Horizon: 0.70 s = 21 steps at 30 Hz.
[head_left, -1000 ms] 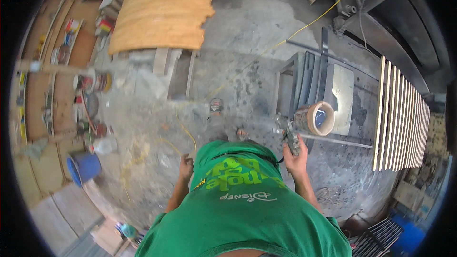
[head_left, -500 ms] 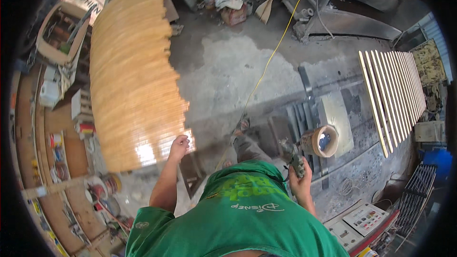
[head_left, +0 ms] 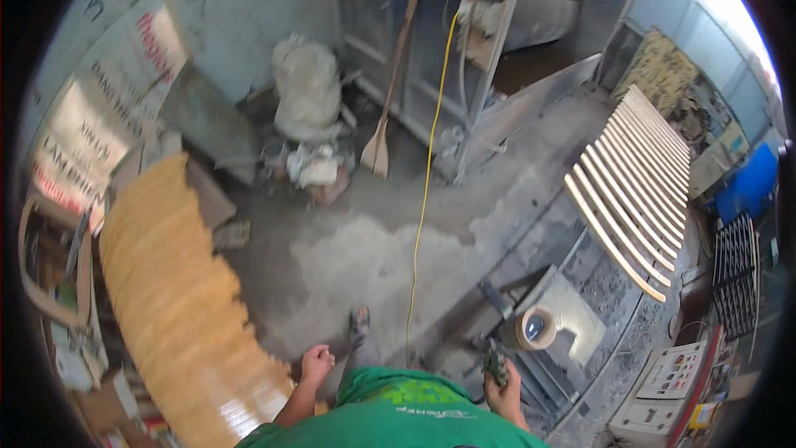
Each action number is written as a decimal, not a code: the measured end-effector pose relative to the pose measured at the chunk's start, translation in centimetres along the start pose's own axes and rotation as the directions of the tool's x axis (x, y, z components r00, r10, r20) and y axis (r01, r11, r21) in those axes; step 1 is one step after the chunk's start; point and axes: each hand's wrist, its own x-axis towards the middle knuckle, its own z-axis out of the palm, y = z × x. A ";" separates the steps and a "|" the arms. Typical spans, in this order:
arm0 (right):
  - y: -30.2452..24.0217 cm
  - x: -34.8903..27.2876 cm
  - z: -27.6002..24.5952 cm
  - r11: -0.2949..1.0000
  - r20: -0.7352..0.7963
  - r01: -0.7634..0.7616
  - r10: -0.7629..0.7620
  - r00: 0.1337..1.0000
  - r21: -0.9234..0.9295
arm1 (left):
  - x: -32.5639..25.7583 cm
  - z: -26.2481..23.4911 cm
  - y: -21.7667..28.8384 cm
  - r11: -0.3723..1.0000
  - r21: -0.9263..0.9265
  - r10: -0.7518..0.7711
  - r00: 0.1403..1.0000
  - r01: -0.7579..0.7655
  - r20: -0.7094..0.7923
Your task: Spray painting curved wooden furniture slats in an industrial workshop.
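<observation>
The view has swung up toward the far wall. The left hand [head_left: 317, 362], half curled with nothing visible in its fingers, now appears beside the glossy orange slats [head_left: 170, 282] it overlapped moments ago. The right hand's [head_left: 506, 392] fingers stay wrapped around a dark, mottled tool [head_left: 496, 367], near the bucket [head_left: 520, 334], so it travels along.

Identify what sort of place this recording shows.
Probably a workshop, perhaps for finishing wood: a broad spread of glossy orange-brown wooden slats, a spaced row of long pale-yellow strips, apparently wood, and a stained grey concrete floor suggest it.
</observation>
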 end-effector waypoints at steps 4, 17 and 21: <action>-1.5 3.7 4.2 0.991 -0.062 -0.133 0.131 0.989 -0.015 | 16.9 1.6 15.8 0.801 0.571 0.205 0.978 -0.181 0.023; -8.7 17.5 11.1 0.953 -0.372 -0.222 0.133 0.919 -0.207 | 29.0 33.8 85.8 -0.066 -0.052 0.978 -0.075 -0.996 0.196; -9.5 21.2 12.2 0.922 -0.454 -0.365 0.272 0.848 -0.128 | 29.1 38.7 97.6 -0.181 0.055 0.976 -0.172 -0.982 0.136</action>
